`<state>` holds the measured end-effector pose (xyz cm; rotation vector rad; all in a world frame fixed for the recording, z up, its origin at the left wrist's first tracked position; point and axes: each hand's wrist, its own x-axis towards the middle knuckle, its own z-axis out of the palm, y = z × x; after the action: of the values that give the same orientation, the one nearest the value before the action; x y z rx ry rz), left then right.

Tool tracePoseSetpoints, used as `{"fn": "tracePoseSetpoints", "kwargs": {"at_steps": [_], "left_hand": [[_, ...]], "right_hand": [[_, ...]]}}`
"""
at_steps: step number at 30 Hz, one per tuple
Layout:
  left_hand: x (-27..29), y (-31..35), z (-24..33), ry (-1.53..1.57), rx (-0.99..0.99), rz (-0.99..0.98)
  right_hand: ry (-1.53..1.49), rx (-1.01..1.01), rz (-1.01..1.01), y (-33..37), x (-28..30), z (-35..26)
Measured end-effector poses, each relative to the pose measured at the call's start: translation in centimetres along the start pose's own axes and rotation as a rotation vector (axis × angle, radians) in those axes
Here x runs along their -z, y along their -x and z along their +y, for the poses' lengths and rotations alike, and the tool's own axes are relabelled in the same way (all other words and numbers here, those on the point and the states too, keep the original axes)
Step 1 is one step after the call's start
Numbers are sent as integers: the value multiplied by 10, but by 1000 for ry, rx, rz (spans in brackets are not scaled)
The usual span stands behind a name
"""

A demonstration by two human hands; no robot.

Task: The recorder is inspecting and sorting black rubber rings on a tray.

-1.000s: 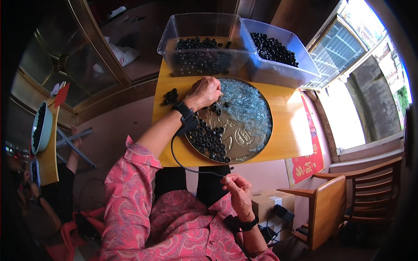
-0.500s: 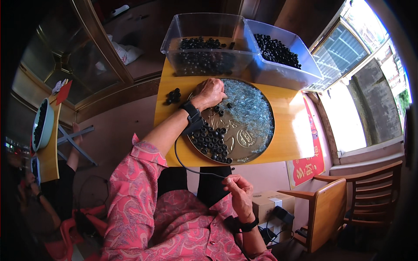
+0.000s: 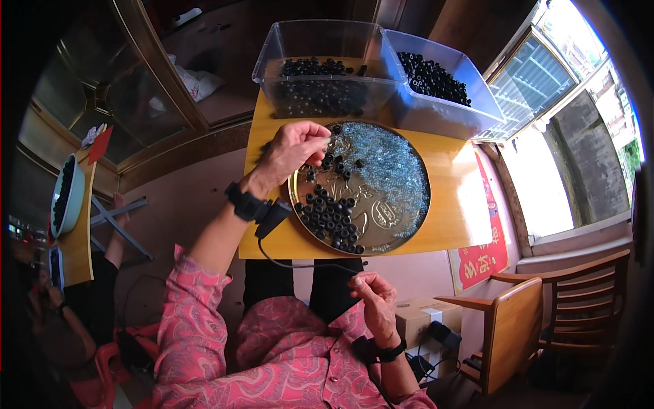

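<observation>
A round metal tray (image 3: pixel 371 235) holds a heap of small clear bluish pieces (image 3: pixel 395 167) and a cluster of short black ring-shaped parts (image 3: pixel 329 217). Over its far left rim is my left hand (image 3: pixel 293 153), thumb and forefinger pinched together. A tiny pale bit may show at their tips, too small to name. Several more black parts (image 3: pixel 334 162) lie on the tray just past those fingers. My right hand (image 3: pixel 378 303) hangs over my lap, off the table's front edge, its fingers curled in a pinch. What it holds, if anything, is hidden.
Two clear plastic bins of black parts, a left one (image 3: pixel 327 92) and a right one (image 3: pixel 443 112), stand at the back of the yellow table (image 3: pixel 449 204). A wooden chair (image 3: pixel 514 334) and a cardboard box (image 3: pixel 426 313) are at right. Another person's arm (image 3: pixel 78 330) shows far left.
My left hand has drawn back to the left from the edge of the clear heap, uncovering black parts on the tray. My right hand has hardly moved.
</observation>
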<state>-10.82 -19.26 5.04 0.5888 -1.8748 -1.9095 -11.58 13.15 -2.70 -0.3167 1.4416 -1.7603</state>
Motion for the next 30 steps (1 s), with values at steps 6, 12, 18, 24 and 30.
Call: {"fn": "tracePoseSetpoints", "kwargs": {"at_steps": [6, 12, 18, 24, 30], "left_hand": [[19, 36, -29, -337, -24, 175], [13, 42, -48, -912, -324, 248], [12, 47, -45, -817, -230, 144], [11, 82, -27, 98, 6, 91], [-23, 130, -27, 566, 191, 25]], "right_hand": [[70, 2, -18, 0, -3, -3], [151, 9, -27, 1, -8, -6], [172, 54, -25, 3, -12, -9], [200, 120, -58, 2, -9, -15], [206, 133, -23, -2, -22, -22]]}}
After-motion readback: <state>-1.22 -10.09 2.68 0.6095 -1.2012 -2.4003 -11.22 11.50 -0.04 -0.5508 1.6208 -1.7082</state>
